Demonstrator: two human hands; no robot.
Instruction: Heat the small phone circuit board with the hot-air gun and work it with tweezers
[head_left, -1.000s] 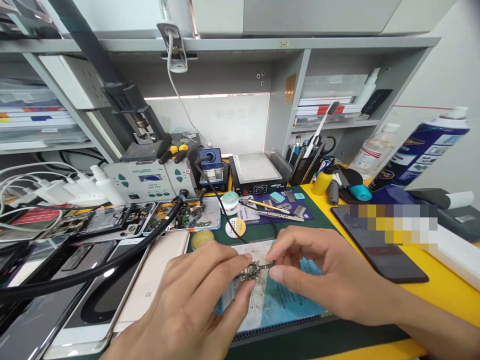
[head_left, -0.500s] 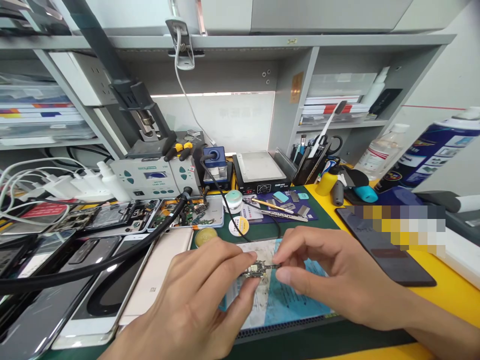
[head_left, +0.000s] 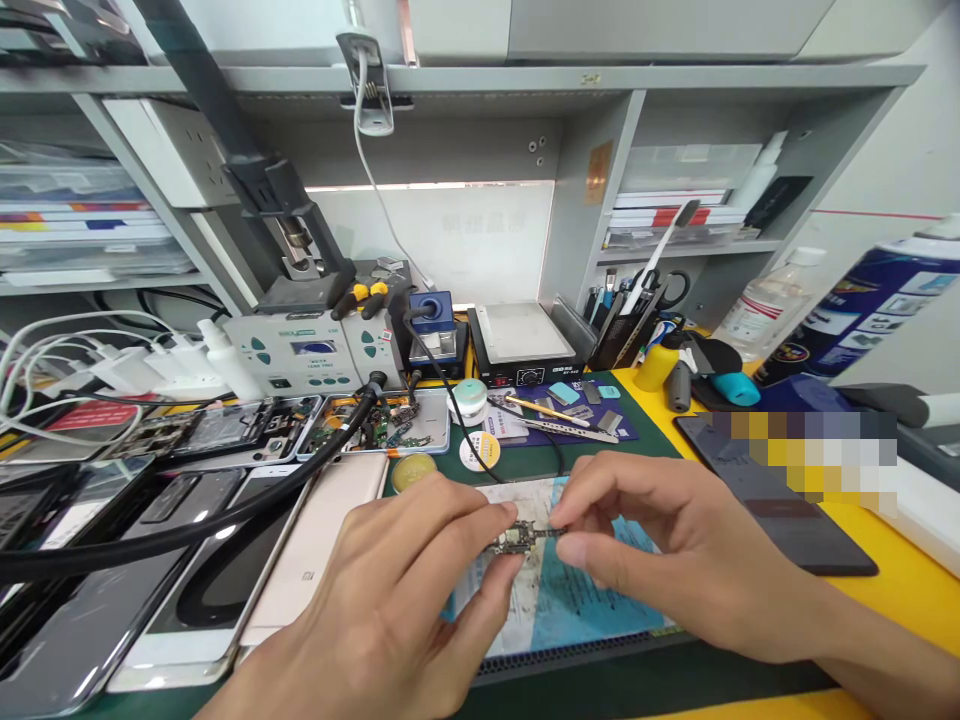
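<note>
A small phone circuit board [head_left: 519, 539] is held just above a stained blue work mat [head_left: 577, 600]. My left hand [head_left: 390, 620] pinches the board's left end between thumb and forefinger. Pinching the right end with its fingertips is my right hand [head_left: 675, 560]. Both hands are closed on the board. The board's underside is hidden by my fingers.
Several phones and opened phone bodies [head_left: 187, 560] lie at the left, crossed by a thick black hose [head_left: 225, 520]. A soldering station [head_left: 300, 352], a hot plate [head_left: 525, 345], a pen cup [head_left: 615, 340], a spray can [head_left: 862, 310] and a dark phone [head_left: 780, 510] stand around.
The view has shifted slightly. My hands and the board stay in the same grip, sitting a little further right in the picture.
</note>
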